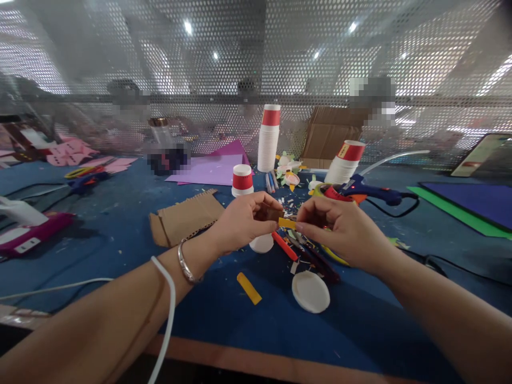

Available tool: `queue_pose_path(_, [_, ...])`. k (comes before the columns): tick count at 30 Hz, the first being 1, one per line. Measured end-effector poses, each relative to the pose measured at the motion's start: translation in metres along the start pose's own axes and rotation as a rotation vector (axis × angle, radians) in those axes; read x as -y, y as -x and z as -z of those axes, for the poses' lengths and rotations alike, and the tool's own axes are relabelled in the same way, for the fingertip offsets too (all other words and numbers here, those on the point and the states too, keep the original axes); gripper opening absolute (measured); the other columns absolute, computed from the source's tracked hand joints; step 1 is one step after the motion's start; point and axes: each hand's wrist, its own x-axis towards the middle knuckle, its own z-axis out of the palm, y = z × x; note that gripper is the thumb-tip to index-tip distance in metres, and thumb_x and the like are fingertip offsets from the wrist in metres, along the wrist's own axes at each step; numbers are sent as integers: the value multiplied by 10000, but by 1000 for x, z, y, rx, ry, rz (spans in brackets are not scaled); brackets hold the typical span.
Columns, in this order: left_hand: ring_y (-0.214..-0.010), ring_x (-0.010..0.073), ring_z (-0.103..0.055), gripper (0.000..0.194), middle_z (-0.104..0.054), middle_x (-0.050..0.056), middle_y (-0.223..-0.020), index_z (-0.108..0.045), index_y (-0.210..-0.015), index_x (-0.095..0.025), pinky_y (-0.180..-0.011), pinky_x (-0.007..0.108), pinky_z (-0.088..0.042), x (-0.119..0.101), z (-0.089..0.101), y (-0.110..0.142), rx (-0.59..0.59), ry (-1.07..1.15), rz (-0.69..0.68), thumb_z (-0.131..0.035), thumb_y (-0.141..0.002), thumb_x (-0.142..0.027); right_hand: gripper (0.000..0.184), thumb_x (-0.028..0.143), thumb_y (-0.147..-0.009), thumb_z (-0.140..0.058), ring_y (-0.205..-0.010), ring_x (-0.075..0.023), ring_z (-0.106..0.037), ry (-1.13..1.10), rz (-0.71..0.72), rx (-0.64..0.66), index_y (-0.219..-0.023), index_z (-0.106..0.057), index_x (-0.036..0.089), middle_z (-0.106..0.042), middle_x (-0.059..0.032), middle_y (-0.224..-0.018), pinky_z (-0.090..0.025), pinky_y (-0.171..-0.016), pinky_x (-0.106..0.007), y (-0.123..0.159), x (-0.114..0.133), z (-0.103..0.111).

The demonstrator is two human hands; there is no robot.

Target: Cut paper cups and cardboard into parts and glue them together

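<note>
Between my two hands is a small yellow paper strip [287, 223]. My left hand [250, 220] pinches its left end, and my right hand [340, 226] pinches the right end. A second yellow strip [249, 288] lies on the blue table below them. To its right rests a white paper disc [311, 292]; another white disc [262, 244] is partly covered by my left hand. Under my hands are an orange-red pen-like stick [285, 246] and scattered paper scraps. A red-and-white paper cup [242, 181] stands upside down just beyond my left hand.
Corrugated cardboard [188, 216] lies left of my hands. A blue glue gun [374, 189] rests at right near a leaning cup stack [346, 162]. A tall cup stack [269, 138] stands behind. Purple sheets [204, 169] lie at the back, and a white cable [170, 309] crosses my left forearm.
</note>
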Motion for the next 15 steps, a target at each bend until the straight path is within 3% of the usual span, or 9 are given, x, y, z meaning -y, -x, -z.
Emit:
queue_pose_path(8, [-785, 161, -660, 302, -695, 22, -833, -627, -959, -175, -768, 347, -517, -4, -2, 3, 21, -12, -9, -716, -684, -85, 163, 337, -816, -670, -616, -130, -542, -54, -35, -33, -791, -587, 199, -594, 13, -697, -441, -567, -268, -4, -5, 0])
queue_pose_path(15, [-755, 131, -625, 224, -667, 12, -817, -625, -937, -163, -732, 303, -489, -2, -4, 2, 10, 8, -10, -750, -753, -189, 149, 323, -821, -663, -621, -128, -539, -58, -28, -33, -793, -590, 195, -595, 14, -709, -434, -576, -274, -4, -5, 1])
